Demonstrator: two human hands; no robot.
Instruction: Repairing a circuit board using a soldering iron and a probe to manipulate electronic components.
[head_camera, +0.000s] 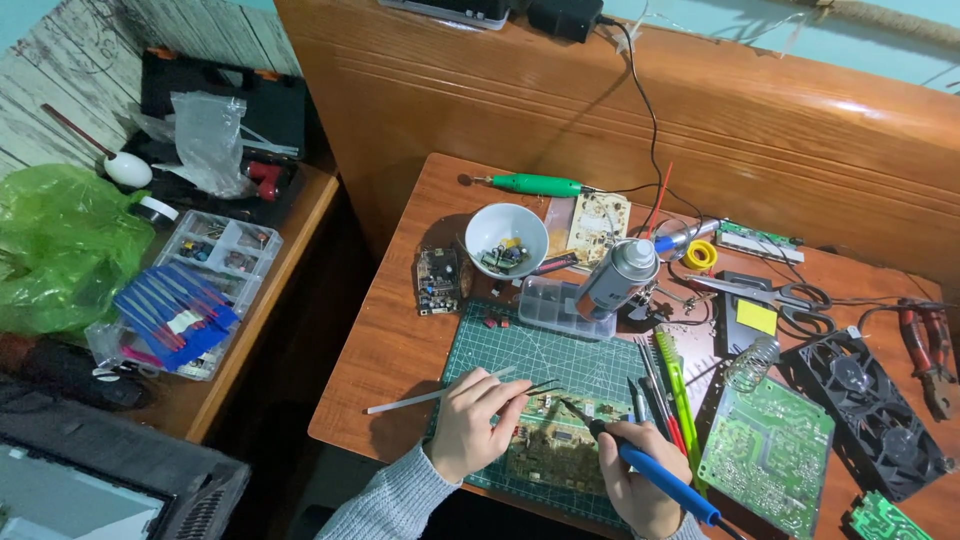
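My left hand (472, 422) grips thin metal tweezers (535, 388) and a white stick (425, 397) that juts out to the left. The tweezer tips reach over a green circuit board (552, 452) lying on a green cutting mat (545, 362). A blue-handled soldering iron (655, 478) is held in my right hand (630, 492), its dark tip (575, 410) touching the board close to the tweezer tips. Both hands rest at the near edge of the wooden table (395, 340).
Behind the mat stand a white bowl of parts (506, 238), a spray can (617, 277) and a clear parts box (562, 306). Screwdrivers (668, 395), a larger circuit board (766, 452), scissors (790, 296), a black fan (870, 415) and pliers (930, 350) lie right. A side table left holds a sorting box (215, 248).
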